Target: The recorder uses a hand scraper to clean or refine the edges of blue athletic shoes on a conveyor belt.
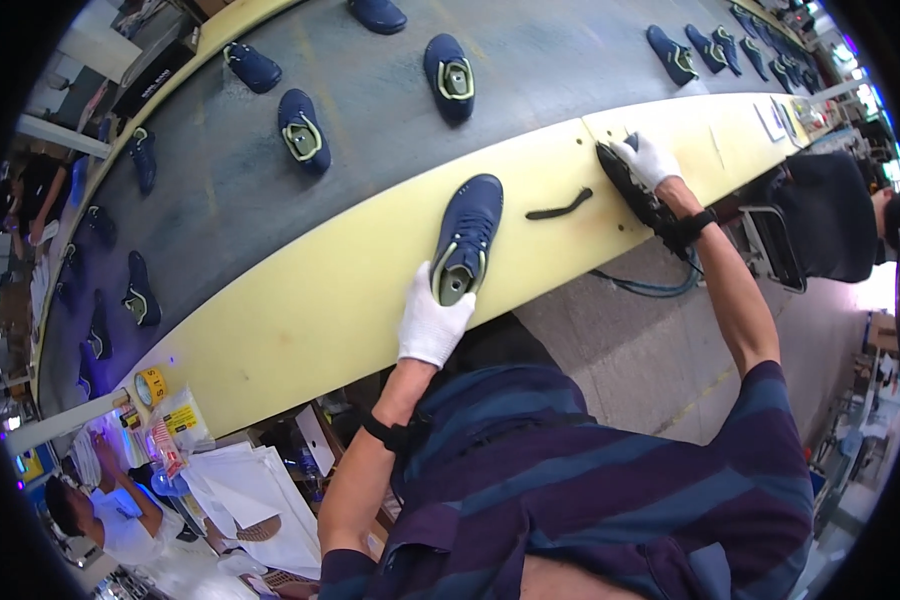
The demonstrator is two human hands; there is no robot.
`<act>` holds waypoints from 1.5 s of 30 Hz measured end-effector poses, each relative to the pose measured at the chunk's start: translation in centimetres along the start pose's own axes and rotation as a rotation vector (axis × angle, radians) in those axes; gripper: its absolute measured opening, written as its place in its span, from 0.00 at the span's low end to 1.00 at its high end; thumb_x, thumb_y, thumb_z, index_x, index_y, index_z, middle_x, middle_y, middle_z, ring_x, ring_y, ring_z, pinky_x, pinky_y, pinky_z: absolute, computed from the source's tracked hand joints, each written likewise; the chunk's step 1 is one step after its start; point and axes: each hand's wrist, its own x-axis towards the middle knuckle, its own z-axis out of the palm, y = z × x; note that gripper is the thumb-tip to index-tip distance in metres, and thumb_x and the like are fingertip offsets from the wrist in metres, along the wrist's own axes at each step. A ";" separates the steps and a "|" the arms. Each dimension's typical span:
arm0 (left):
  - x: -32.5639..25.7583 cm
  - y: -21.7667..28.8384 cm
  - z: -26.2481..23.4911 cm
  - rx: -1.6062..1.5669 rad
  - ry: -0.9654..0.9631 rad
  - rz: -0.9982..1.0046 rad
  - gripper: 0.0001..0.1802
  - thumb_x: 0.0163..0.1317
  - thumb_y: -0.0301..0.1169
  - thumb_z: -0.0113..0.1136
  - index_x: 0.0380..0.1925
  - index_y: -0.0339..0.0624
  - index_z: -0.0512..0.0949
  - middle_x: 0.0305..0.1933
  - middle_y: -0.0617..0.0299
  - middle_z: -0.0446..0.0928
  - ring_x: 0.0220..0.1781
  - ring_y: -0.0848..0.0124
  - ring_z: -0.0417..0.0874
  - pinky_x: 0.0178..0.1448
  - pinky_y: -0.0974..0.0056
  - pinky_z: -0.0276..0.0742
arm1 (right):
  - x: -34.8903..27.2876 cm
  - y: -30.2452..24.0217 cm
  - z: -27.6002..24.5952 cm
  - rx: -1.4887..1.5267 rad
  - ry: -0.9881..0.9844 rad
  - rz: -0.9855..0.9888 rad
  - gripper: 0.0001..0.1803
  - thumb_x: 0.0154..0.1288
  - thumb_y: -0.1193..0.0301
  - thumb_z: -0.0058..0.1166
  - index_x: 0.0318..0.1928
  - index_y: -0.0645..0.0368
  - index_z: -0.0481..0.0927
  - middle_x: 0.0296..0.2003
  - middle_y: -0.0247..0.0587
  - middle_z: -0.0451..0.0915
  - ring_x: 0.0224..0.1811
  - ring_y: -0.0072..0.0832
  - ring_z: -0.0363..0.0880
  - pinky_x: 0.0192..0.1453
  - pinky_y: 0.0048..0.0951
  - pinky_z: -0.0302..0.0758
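My left hand [432,325], in a white glove, grips the heel of a navy shoe with pale green trim [466,238] that lies on the cream bench edge [300,310]. My right hand [649,158], also gloved, rests on a black tool with a cable [638,190] farther right on the same bench. A black curved strip [560,208] lies between the shoe and the tool.
Several more navy shoes ride the grey conveyor belt [220,190] beyond the bench. A person in black [830,215] works at the right, another in white [120,520] at the lower left beside papers and a roll of yellow tape [152,384].
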 end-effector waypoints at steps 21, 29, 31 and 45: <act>2.8 -2.5 -20.1 -1.074 0.171 -0.571 0.19 0.67 0.41 0.66 0.52 0.44 0.85 0.47 0.61 0.86 0.42 0.70 0.88 0.25 0.63 0.80 | -11.8 -19.6 6.6 0.342 0.063 -0.465 0.09 0.67 0.75 0.67 0.45 0.61 0.84 0.39 0.52 0.85 0.42 0.51 0.86 0.47 0.42 0.82; 16.0 -16.1 -32.4 0.427 0.548 -0.567 0.42 0.64 0.46 0.69 0.71 0.33 0.69 0.67 0.34 0.77 0.66 0.40 0.81 0.70 0.43 0.75 | -15.6 -17.0 10.5 0.106 0.080 -0.560 0.21 0.57 0.77 0.67 0.52 0.59 0.79 0.58 0.51 0.78 0.65 0.54 0.75 0.70 0.55 0.70; 17.6 -11.8 -28.9 0.591 0.642 -0.337 0.43 0.63 0.46 0.71 0.72 0.33 0.68 0.71 0.35 0.74 0.70 0.40 0.78 0.73 0.43 0.72 | -16.4 -15.6 10.7 0.053 0.141 -0.505 0.23 0.56 0.77 0.68 0.53 0.59 0.79 0.59 0.52 0.78 0.69 0.55 0.74 0.73 0.55 0.69; 30.6 -4.5 -12.8 0.502 0.623 -0.237 0.56 0.53 0.45 0.80 0.76 0.34 0.60 0.72 0.34 0.71 0.72 0.43 0.76 0.72 0.44 0.76 | -17.1 -15.7 11.6 0.051 0.242 -0.539 0.18 0.63 0.73 0.65 0.53 0.57 0.77 0.61 0.48 0.77 0.70 0.50 0.73 0.77 0.55 0.68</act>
